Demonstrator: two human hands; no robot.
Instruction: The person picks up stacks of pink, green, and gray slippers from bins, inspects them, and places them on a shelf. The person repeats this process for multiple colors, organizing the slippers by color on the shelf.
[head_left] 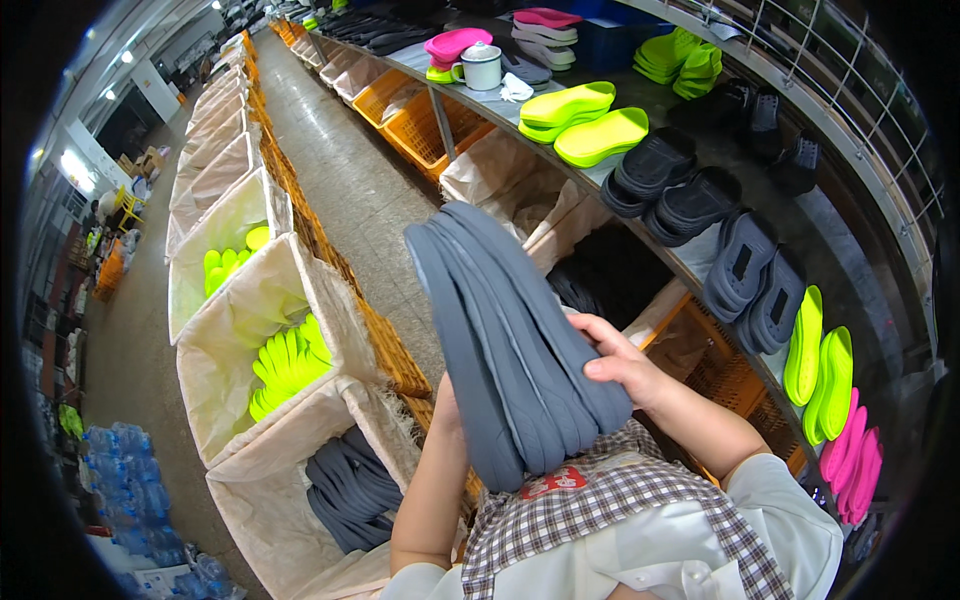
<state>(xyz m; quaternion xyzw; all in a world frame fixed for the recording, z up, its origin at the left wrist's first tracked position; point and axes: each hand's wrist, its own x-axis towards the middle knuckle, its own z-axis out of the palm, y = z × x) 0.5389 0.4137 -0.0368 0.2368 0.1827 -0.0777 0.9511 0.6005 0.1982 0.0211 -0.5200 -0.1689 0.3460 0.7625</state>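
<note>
Between my hands, in front of my checked apron, is a stack of several grey shoe soles (515,340), standing on edge and tilted. My right hand (622,365) grips its right side, with the thumb on the near face. At the left side my left hand (447,408) holds the stack from behind; its fingers are hidden by the soles. Below my left forearm, a cloth-lined bin (265,505) contains more grey soles (352,490).
Left, a row of lined bins includes one with neon yellow soles (290,365). A shelf along the right carries neon soles (600,138), dark grey soles (755,280), pink soles (850,460) and a white lidded mug (481,68). Orange crates (425,130) stand beneath it. Bottled water (130,490) stands lower left.
</note>
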